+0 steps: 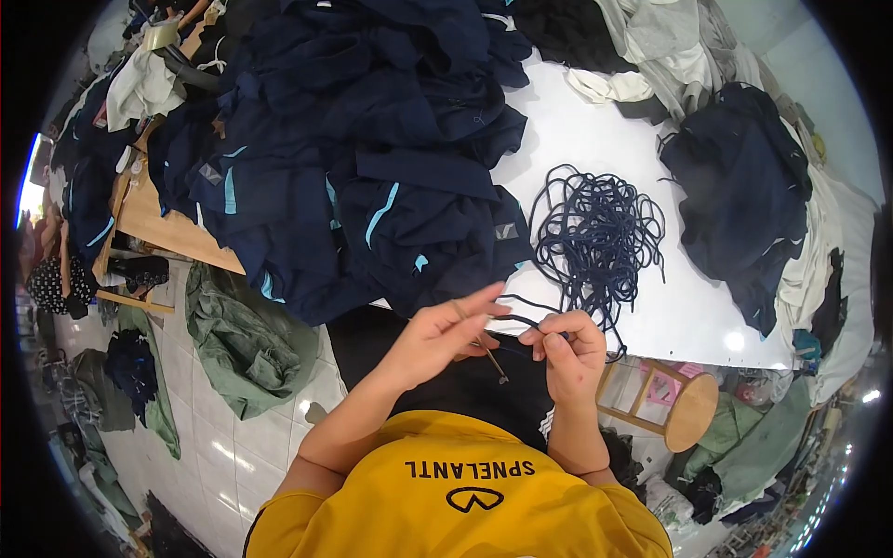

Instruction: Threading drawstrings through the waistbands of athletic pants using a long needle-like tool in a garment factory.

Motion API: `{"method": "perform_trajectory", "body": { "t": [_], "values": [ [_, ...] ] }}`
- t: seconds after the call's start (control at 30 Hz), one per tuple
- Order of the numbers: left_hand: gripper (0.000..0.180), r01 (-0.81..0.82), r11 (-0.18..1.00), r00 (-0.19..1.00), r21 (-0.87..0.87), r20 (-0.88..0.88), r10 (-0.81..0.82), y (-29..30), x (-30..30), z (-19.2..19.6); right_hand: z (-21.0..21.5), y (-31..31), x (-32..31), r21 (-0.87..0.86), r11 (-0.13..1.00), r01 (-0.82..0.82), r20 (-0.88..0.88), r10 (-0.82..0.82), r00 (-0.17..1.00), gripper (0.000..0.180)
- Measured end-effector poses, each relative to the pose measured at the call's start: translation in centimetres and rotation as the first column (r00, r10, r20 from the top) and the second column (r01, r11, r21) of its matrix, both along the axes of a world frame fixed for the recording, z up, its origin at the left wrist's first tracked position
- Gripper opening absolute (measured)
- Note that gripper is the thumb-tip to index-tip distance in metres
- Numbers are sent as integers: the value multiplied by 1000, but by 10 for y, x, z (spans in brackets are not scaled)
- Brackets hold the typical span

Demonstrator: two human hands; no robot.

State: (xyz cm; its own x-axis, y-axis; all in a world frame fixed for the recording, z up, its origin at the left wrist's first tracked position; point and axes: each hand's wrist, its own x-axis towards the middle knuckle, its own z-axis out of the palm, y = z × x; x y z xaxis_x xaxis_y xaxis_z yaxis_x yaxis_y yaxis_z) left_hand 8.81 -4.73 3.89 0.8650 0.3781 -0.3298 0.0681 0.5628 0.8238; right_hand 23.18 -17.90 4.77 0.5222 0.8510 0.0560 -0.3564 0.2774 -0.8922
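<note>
White worktop (595, 130) carries a navy garment heap (372, 158) beyond the left hand (437, 339), which pinches a thin threading tool (484, 346); the right hand (563, 353) grips one dark cord (526, 323). A cord tangle (595, 232) beyond it suggests much remains.

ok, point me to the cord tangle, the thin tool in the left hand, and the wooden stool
cord tangle (597, 232), head view, middle of the dark blue heap on the white table.
thin tool (495, 365), head view, lower shaft near its tip.
wooden stool (693, 411), head view, round seat top.

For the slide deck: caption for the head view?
Both hands, left and right, work a dark cord beside a cord tangle.
</note>
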Motion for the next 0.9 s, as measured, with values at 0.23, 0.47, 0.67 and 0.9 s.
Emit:
{"method": "perform_trajectory", "body": {
  "t": [0.23,0.47,0.67,0.9],
  "values": [
    [30,-34,998,982,-60,183,45,-3,-6,-5,-3,3,-1,-82,997,-5,193,21,981,8],
    [36,-109,994,989,21,103,106,-8,-3,-2,0,8,-9,-190,972,-136,272,185,944,3],
    [32,-128,989,984,77,131,117,-7,-8,-1,-4,9,-13,-272,961,-43,167,92,982,11],
    [29,-190,982,979,5,79,189,-7,-14,-4,-17,6,-10,-311,943,118,459,41,887,25]
  ]
}}
